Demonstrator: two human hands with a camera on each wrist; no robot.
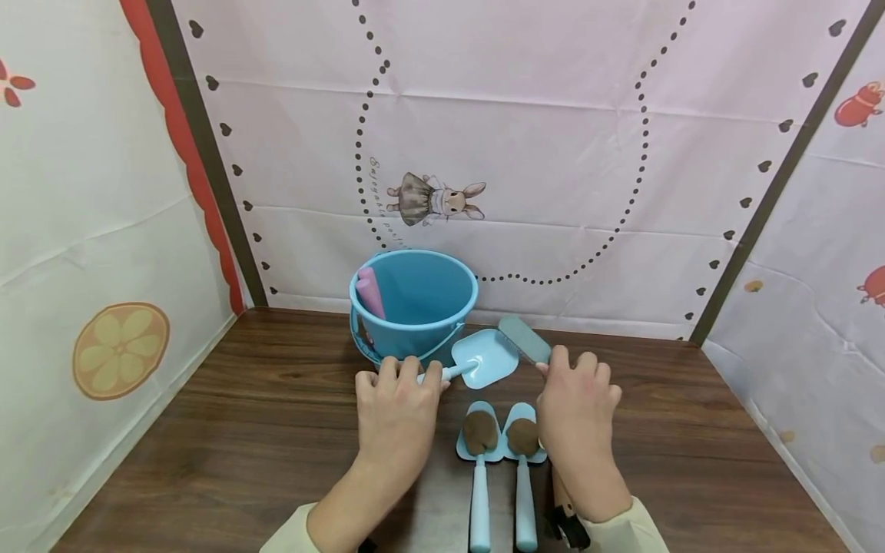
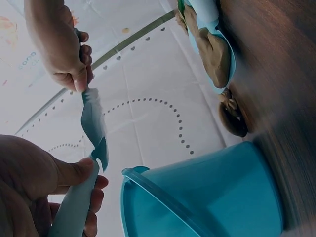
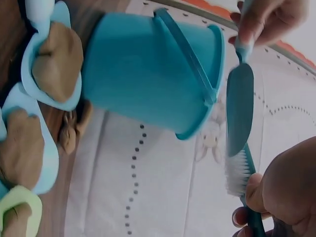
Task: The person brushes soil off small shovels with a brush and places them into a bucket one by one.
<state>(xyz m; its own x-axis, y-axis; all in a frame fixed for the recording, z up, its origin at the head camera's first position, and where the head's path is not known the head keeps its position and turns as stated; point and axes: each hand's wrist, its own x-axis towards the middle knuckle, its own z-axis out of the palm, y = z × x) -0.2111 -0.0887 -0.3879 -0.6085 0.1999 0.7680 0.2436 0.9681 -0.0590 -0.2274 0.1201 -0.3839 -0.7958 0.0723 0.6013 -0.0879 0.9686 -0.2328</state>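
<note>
In the head view, my left hand [image 1: 397, 415] grips the handle of a light blue toy shovel [image 1: 487, 357], its blade pointing right. Close to the blade's tip is a teal-backed brush [image 1: 524, 342], which my right hand [image 1: 581, 415] holds by its handle. White bristles [image 3: 236, 173] meet or overlap the shovel blade [image 3: 240, 106] in the right wrist view; whether they touch is hard to tell. Both are raised off the table. Below the hands lie two more blue shovels [image 1: 480, 499] [image 1: 525, 499], each with a brown lump [image 1: 479, 432] on its blade.
A blue bucket [image 1: 415, 349] stands at the back against the printed cloth, with pink handles [image 1: 370, 296] inside. A green-edged scoop [image 3: 33, 200] with a brown lump and small brown pieces [image 3: 69, 133] show in the right wrist view. Cloth walls enclose the wooden table [image 1: 276, 430].
</note>
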